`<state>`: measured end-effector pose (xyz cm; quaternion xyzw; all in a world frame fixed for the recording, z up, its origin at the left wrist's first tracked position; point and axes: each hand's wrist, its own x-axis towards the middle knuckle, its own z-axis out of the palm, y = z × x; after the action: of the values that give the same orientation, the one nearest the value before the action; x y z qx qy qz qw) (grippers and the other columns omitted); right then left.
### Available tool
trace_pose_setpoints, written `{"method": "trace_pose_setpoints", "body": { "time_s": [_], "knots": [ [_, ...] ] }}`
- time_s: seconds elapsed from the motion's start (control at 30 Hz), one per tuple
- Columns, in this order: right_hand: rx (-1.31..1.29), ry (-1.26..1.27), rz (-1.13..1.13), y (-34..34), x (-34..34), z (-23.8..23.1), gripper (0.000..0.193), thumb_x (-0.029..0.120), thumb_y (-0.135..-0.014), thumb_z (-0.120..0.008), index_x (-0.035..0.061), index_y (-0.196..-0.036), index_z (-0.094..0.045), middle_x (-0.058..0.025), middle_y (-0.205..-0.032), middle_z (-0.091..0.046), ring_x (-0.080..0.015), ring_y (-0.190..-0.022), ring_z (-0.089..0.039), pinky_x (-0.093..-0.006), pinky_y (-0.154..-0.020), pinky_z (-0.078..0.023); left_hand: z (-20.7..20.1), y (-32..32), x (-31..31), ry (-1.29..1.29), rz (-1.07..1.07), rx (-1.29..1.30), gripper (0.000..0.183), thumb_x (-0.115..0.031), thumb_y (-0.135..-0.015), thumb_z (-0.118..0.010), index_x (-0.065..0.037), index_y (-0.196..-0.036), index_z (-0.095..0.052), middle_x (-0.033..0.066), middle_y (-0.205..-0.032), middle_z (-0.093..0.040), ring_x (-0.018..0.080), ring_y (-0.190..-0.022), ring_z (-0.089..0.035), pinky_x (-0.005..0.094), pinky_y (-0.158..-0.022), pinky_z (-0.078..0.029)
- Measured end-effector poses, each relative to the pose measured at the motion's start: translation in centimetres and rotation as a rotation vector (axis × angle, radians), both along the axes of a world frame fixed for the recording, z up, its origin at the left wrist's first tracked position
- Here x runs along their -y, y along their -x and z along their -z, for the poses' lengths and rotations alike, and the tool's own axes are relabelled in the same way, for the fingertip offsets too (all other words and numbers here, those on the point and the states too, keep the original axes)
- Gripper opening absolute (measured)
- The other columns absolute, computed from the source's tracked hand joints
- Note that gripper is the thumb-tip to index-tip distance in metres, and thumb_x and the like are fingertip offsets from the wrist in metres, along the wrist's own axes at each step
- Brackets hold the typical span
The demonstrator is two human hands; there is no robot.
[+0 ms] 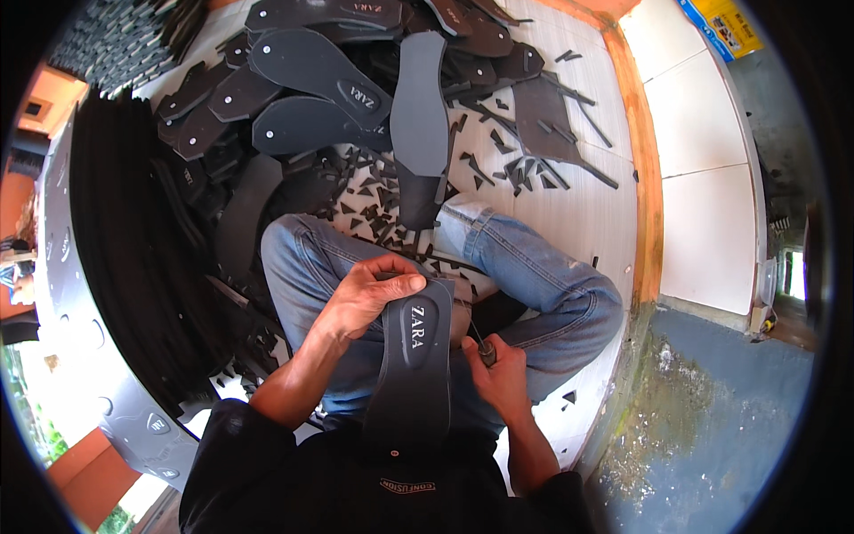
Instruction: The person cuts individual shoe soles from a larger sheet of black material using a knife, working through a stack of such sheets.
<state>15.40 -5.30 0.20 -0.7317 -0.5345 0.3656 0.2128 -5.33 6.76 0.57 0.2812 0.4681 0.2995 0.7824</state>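
Observation:
My left hand [366, 298] grips the heel end of a dark grey shoe sole [407, 396], thumb on top and fingers folded behind. The sole hangs over my lap, with an oval stamped patch near that end. In my right hand [500, 381] a thin-bladed hand tool [487, 352] is held by its round handle, just right of the sole's edge. Its tip is hard to make out, so I cannot tell whether it touches the sole. Beyond my knees, one long grey sole [420, 102] lies over dark pieces.
Many cut soles [307, 67] are heaped at the far side. Small black offcuts [378, 209] litter the white floor in front of me. A tall stack of black sheets [124, 240] stands left. A wooden strip [645, 169] edges the right, beside white tiles [703, 214].

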Motion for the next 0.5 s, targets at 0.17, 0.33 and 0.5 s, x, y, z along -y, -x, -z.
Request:
{"method": "trace_pose_setpoints", "body": {
  "time_s": [0.17, 0.33, 0.5],
  "knots": [
    [0.022, 0.028, 0.015, -0.6, 0.4, 0.3, 0.037, 0.026, -0.081, -0.067, 0.0026, -0.059, -0.048, -0.0161, -0.049, -0.048, -0.0348, -0.046, -0.052, -0.0405, -0.045, -0.038, 0.2, -0.4, 0.5, 0.103, 0.038, 0.057, 0.029, -0.026, -0.075, -0.077, 0.001, -0.079, -0.065, 0.0053, -0.070, -0.065, 0.0094, -0.062, -0.060, 0.0208, -0.058, -0.049],
    [0.063, -0.009, -0.009, -0.7, 0.4, 0.2, 0.035, 0.021, -0.081, -0.066, 0.0018, -0.060, -0.047, -0.0175, -0.050, -0.048, -0.0368, -0.047, -0.051, -0.0408, -0.045, -0.038, -0.2, -0.5, 0.5, 0.007, 0.116, -0.041, 0.034, -0.028, -0.074, -0.077, 0.003, -0.081, -0.065, 0.0055, -0.070, -0.065, 0.0088, -0.065, -0.061, 0.0212, -0.059, -0.048],
    [0.107, -0.131, -0.153, -0.1, -4.0, -1.1, 0.025, 0.020, -0.078, -0.066, 0.0010, -0.067, -0.056, -0.0207, -0.055, -0.053, -0.0409, -0.055, -0.056, -0.0438, -0.050, -0.042, -1.3, -1.0, 0.6, -0.063, 0.271, -0.172, 0.041, -0.029, -0.073, -0.078, 0.005, -0.090, -0.065, 0.0068, -0.076, -0.065, 0.0094, -0.072, -0.059, 0.0217, -0.066, -0.047]
  ]
}}
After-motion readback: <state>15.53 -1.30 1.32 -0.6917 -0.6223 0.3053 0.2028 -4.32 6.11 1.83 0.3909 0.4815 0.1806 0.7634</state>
